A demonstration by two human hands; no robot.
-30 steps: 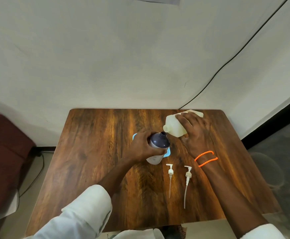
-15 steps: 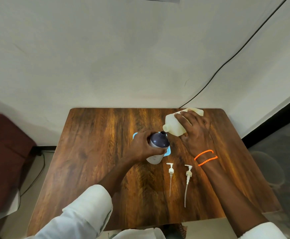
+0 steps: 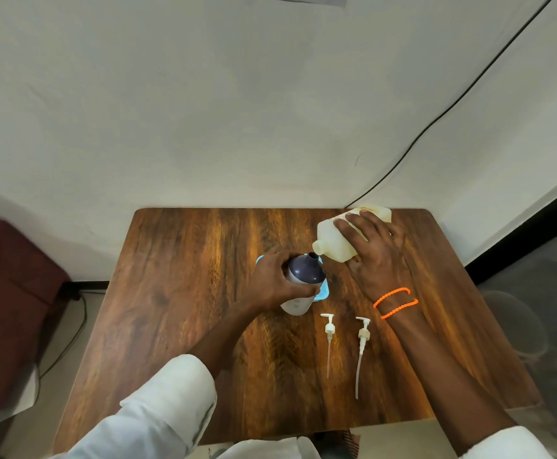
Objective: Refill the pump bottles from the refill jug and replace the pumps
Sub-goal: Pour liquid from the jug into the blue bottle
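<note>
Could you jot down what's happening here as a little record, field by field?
Left hand: grips the dark-topped bottle, pump off
Right hand: tilts the refill jug, spout over the bottle's open neck
Pumps: two, loose on the table, side by side
Behind the bottle: something light blue, mostly hidden
Liquid stream: cannot tell

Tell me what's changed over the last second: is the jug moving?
Barely. The right hand has tipped the jug slightly further, its base a touch higher, spout still at the bottle mouth. The left hand keeps gripping the bottle; both pumps lie untouched on the table. Nothing was grasped or released.
</note>
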